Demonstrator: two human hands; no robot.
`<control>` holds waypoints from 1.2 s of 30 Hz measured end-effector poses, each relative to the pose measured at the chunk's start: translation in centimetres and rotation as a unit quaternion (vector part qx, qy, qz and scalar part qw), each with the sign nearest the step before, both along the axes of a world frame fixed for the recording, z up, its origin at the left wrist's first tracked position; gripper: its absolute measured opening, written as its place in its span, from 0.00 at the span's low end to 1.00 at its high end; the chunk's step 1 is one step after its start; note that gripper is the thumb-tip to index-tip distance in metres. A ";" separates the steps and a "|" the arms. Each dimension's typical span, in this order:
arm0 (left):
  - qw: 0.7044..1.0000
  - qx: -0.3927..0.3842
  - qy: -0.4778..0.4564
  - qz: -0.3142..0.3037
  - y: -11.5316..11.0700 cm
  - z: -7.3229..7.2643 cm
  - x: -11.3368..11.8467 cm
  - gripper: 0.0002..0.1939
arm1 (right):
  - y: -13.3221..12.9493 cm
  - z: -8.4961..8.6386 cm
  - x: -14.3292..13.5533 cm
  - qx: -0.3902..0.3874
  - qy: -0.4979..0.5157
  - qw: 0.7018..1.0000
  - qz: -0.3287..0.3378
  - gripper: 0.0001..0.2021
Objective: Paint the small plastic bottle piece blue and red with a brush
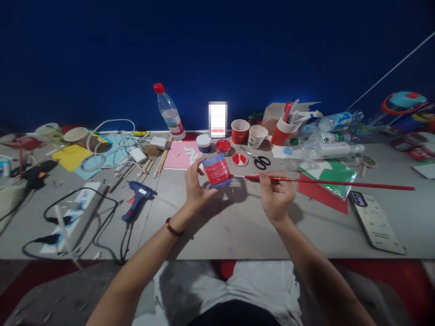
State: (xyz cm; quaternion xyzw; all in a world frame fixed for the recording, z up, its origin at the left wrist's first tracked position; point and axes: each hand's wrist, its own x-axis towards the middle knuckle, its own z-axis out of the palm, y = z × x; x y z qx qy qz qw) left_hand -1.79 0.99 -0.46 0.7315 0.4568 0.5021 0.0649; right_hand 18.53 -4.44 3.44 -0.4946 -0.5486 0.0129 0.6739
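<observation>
My left hand [198,184] grips a small cup-shaped piece [217,172] between thumb and fingers, tilted above the table. Wet-looking red paint covers its middle, and blue shows along its top and bottom edges. In my right hand [277,194] is a paintbrush [326,182] with a long red handle, pinched near the bristle end. Its tip touches the right side of the painted piece. Just beyond stand an open jar of red paint [223,146], its red-smeared lid [240,159] and a white-lidded jar of blue paint [204,143].
Black scissors [262,162] lie behind my right hand. A blue glue gun [138,199] and a power strip [73,217] with cords are at left. Paper cups [240,131], a water bottle [171,115] and a lit screen [218,118] line the back. A phone [377,222] rests at right.
</observation>
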 end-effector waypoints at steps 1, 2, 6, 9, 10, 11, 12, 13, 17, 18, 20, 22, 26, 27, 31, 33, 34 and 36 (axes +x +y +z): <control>1.000 -0.003 -0.001 0.002 0.1 0.0 0.0 0.43 | 0.2 -0.1 0.2 0.006 0.002 1.000 -0.005 0.08; 1.000 -0.007 0.000 0.004 0.1 0.0 -0.1 0.43 | 0.3 -0.2 0.4 0.013 0.006 1.000 -0.013 0.08; 1.000 -0.011 0.023 0.017 0.1 0.0 -0.1 0.46 | 0.4 -1.0 0.5 0.021 0.033 0.999 -0.024 0.07; 0.998 -0.008 0.062 0.027 -0.1 0.0 0.1 0.47 | -0.1 -1.3 -0.2 -0.005 0.031 0.999 0.034 0.05; 0.997 -0.009 0.077 0.030 -0.2 0.0 0.2 0.47 | -0.3 -1.2 -0.5 -0.013 0.018 0.998 0.050 0.05; 0.995 -0.013 0.092 0.034 -0.4 0.0 0.3 0.47 | -0.5 -1.2 -0.9 -0.017 0.001 0.998 0.059 0.06; 0.994 -0.016 0.106 0.036 -0.5 -0.1 0.4 0.46 | -0.7 -1.0 -1.2 -0.017 -0.015 0.998 0.063 0.06; 0.992 -0.018 0.118 0.038 -0.7 -0.2 0.5 0.46 | -0.8 -0.9 -1.5 -0.016 -0.028 0.997 0.066 0.06; 0.986 -0.007 0.158 0.057 -1.0 -0.5 0.8 0.45 | -0.9 -0.7 -2.3 -0.019 -0.044 0.996 0.078 0.06; 0.984 0.001 0.165 0.062 -1.0 -0.6 0.8 0.45 | -0.8 -0.7 -2.4 -0.014 -0.048 0.996 0.079 0.06; 0.983 0.011 0.173 0.067 -1.0 -0.6 0.7 0.46 | -0.8 -0.7 -2.4 0.002 -0.060 0.995 0.077 0.05; 0.983 0.010 0.171 0.065 -1.0 -0.5 0.6 0.46 | -0.7 -0.7 -2.4 0.016 -0.078 0.994 0.071 0.05; 0.986 -0.008 0.155 0.058 -1.0 -0.1 0.5 0.45 | -0.6 -0.3 -2.2 0.022 -0.105 0.993 0.053 0.06; 0.987 -0.012 0.150 0.057 -0.9 -0.1 0.4 0.45 | -0.6 -0.3 -2.1 0.023 -0.109 0.993 0.046 0.06; 0.991 -0.012 0.122 0.053 -0.7 -0.1 0.3 0.44 | -0.3 0.0 -1.6 0.031 -0.125 0.992 0.000 0.08; 0.993 -0.009 0.111 0.049 -0.7 -0.2 0.2 0.45 | -0.1 0.0 -1.2 0.031 -0.133 0.990 -0.021 0.08; 0.993 -0.007 0.109 0.047 -0.6 -0.2 0.2 0.45 | 0.0 0.0 -1.0 0.032 -0.138 0.990 -0.027 0.08; 0.994 -0.002 0.102 0.041 -0.6 -0.3 0.1 0.45 | 0.3 0.0 -0.5 0.034 -0.142 0.989 -0.036 0.07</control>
